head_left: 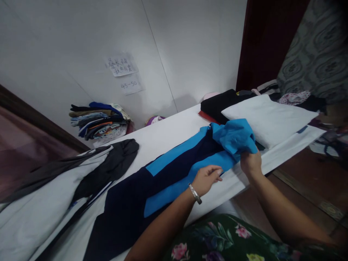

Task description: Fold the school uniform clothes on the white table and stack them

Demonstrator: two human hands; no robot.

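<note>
A long navy and light-blue jacket-like garment (pixel 179 159) lies stretched along the white table, its navy end towards me. At its far end the light-blue fabric is bunched up and lifted. My right hand (pixel 251 163) is closed on the lower edge of that bunch. My left hand (pixel 206 179), with a silver bracelet on the wrist, is at the garment's near edge beside a light-blue strip. Its fingers are curled and pressed together; whether cloth is pinched between them is hidden.
The white table (pixel 163 134) runs along a pale wall. Grey and white clothes (pixel 62 185) lie heaped at left; behind them rises a folded clothes stack (pixel 100 121). A white folded item (pixel 269 117) and black clothing (pixel 220 105) lie to the right. Paper notes (pixel 122 65) hang on the wall.
</note>
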